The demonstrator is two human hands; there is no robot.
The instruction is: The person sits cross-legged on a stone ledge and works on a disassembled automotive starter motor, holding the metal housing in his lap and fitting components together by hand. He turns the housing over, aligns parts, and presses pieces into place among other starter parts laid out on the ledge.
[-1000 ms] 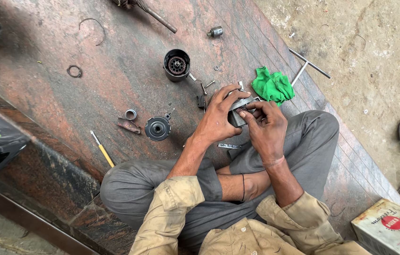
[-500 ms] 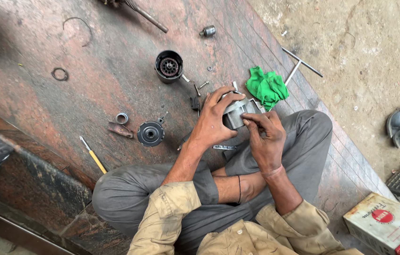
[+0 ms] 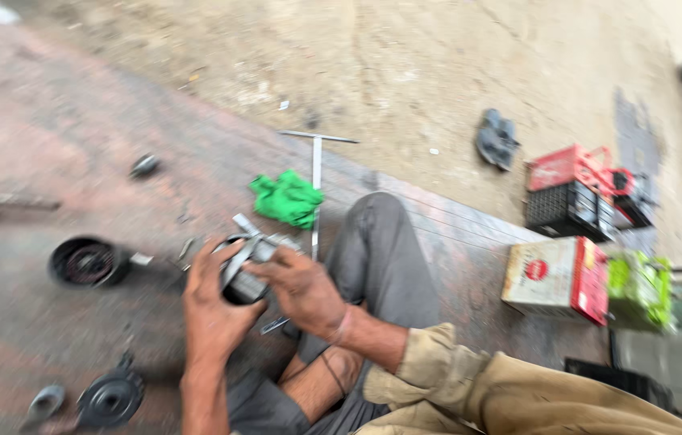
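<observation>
Left hand (image 3: 210,310) and right hand (image 3: 302,292) both clasp a grey metal part (image 3: 246,270) (blurred), green rag (image 3: 286,199) just beyond, floor (image 3: 27,161) open leftward.

Dull grey metal part (image 3: 248,262); crumpled green cloth (image 3: 287,199); rough floor (image 3: 51,161).

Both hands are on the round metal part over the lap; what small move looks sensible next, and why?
Probably keep the left hand cupped around the round metal part while the right hand works the flat metal strip at its top. Both hands are already there. The picture is blurred, so how the strip sits is unclear.
</observation>
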